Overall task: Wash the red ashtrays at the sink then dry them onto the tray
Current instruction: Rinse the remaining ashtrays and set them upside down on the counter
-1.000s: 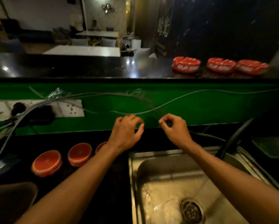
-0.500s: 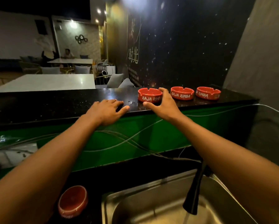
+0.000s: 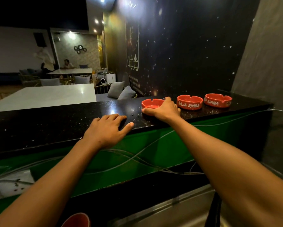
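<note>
Our right hand (image 3: 163, 110) is curled around the nearest red ashtray (image 3: 151, 104) up on the black bar counter (image 3: 55, 118), thumb along its near side and fingers over the far rim at about 1 o'clock from our left hand (image 3: 107, 128), which just lies flat and relaxed on the counter edge, holding nothing. Two more ashtrays sit in a row off to 3 o'clock of the grasped one: the middle ashtray (image 3: 190, 102) just beside our knuckles and the far ashtray (image 3: 218, 100) beyond it. So we're at the fetching step, nothing washed from this batch yet. Next move calls for lifting that one clear without knocking its neighbour and bringing it down to the sink (image 3: 178, 208) at 6 o'clock. There's a red round thing (image 3: 77, 220) at the bottom edge, probably another ashtray, though it's too cropped to say.
</note>
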